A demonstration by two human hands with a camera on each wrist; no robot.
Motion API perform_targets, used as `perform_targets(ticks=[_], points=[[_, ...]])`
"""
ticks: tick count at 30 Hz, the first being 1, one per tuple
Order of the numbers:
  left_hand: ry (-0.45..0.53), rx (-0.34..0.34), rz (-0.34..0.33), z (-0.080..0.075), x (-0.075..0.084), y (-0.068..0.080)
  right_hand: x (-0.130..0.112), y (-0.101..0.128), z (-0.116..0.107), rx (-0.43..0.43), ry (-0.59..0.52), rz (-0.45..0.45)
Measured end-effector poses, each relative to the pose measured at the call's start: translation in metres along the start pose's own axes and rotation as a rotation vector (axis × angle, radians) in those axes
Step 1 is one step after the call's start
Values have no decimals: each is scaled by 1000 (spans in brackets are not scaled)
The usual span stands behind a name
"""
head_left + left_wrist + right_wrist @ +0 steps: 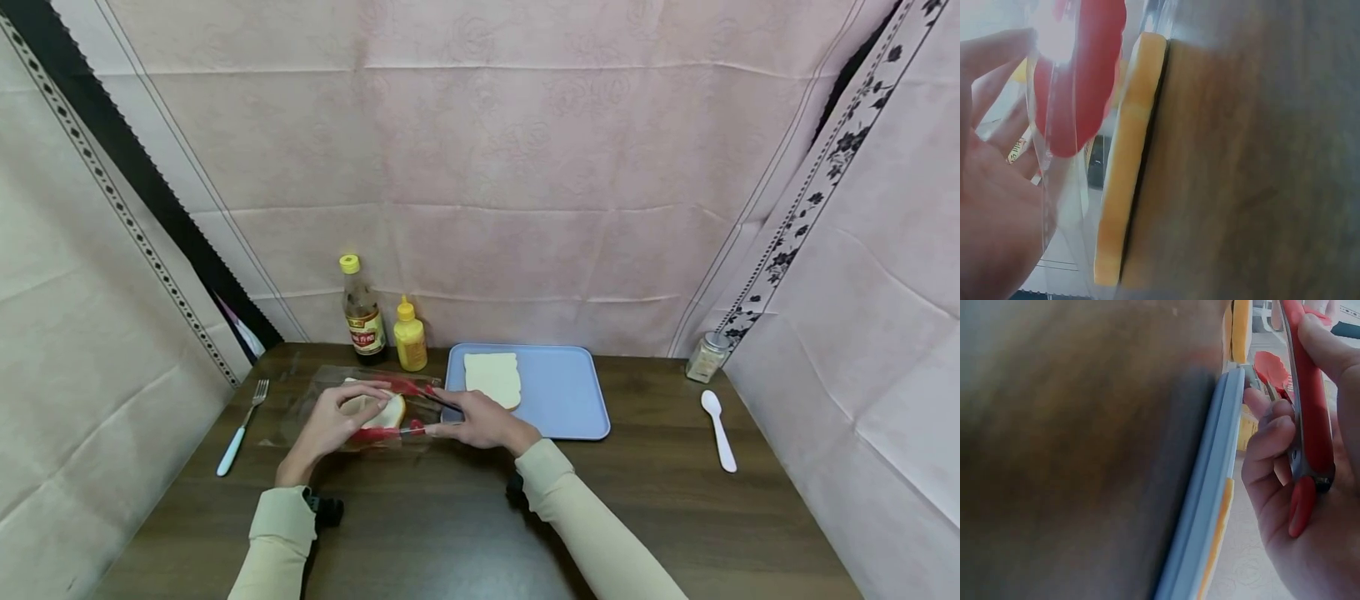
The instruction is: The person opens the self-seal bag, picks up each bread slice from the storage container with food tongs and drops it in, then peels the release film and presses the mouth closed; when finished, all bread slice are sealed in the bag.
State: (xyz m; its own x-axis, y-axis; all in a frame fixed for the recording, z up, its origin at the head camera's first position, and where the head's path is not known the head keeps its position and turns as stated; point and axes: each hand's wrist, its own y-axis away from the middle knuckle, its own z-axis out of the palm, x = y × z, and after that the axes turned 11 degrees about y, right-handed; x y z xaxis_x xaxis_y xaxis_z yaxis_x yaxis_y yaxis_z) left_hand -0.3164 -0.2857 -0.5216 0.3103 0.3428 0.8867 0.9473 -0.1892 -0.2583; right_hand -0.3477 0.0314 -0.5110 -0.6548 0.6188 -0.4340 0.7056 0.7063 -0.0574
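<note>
My right hand (486,419) grips red-handled tongs (1311,406), its thumb lying along one handle. Their red scalloped tip (1088,75) appears close in the left wrist view, beside the left hand (1000,219). In the head view the tongs overlap a clear plastic bag (315,404) that holds a bread slice (392,412). My left hand holds the bag's film, with thumb and fingertips near each other over the bread. Brown crust (1129,169) shows low against the table. Another bread slice (491,377) lies on the blue tray (558,392), just right of the right hand.
A dark sauce bottle (364,325) and a yellow squeeze bottle (410,335) stand behind the bag. On the far left lies a fork (243,427). A white spoon (718,429) and a small glass jar (707,358) are on the right. Cloth curtains (480,167) surround the wooden table.
</note>
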Motion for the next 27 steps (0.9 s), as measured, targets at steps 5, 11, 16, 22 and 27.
perform_targets(ticks=[5, 11, 16, 22, 27], points=[[16, 8, 27, 0, 0, 0, 0, 11, 0, 70, -19, -8], [26, -11, 14, 1, -1, 0, 3, 35, 0, 161, -54, 23], [17, -10, -5, 3, -2, -1, 13, 59, -3, 205, -77, 71], [-2, 9, 20, 4, -4, -2, 30, 90, -11, 270, -45, 117], [-1, 14, 10, 6, -6, -3, 46, 112, -18, 341, -14, 174]])
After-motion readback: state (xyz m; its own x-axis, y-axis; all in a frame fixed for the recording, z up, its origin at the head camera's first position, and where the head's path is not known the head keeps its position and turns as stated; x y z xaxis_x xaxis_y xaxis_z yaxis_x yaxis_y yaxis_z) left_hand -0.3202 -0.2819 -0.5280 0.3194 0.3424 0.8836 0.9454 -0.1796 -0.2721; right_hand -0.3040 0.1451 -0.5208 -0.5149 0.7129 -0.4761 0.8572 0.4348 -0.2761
